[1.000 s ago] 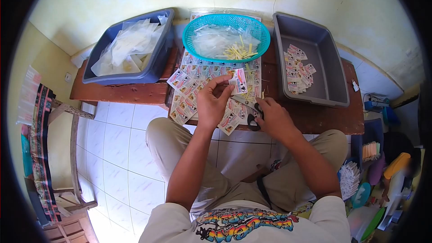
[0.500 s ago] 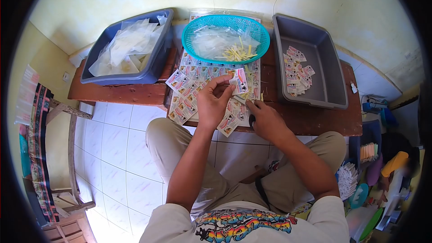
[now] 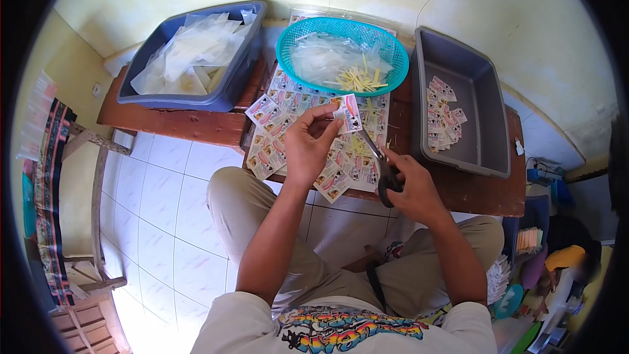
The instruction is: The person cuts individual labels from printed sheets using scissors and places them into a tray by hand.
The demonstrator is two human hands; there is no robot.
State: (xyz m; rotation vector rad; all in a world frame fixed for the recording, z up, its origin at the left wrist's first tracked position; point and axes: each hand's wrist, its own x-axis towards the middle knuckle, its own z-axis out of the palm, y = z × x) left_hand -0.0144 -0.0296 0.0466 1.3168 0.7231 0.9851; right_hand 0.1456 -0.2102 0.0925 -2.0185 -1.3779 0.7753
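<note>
My left hand (image 3: 311,145) pinches a small printed label (image 3: 348,114) between thumb and fingers, above the bench. In my right hand (image 3: 413,187) is a pair of black-handled scissors (image 3: 385,177), its blades pointing up and left, with the tips at the label's lower edge. Beneath both hands lie printed label sheets (image 3: 267,155), some cut into smaller pieces. Behind them a teal basket (image 3: 286,73) holds clear plastic bags (image 3: 327,59) and thin yellowish strips (image 3: 362,80). Several cut labels (image 3: 443,118) lie in the grey tray (image 3: 483,85) on the right.
A blue-grey bin (image 3: 226,97) with translucent plastic bags (image 3: 190,49) stands at the left of the wooden bench (image 3: 173,118). A patterned cloth (image 3: 54,216) hangs at the far left. At the lower right, another person (image 3: 567,255) is near assorted containers.
The scissors have swung up from beside the bench edge, and their blades now reach the label. My left hand still holds the label. The camera view has tilted slightly.
</note>
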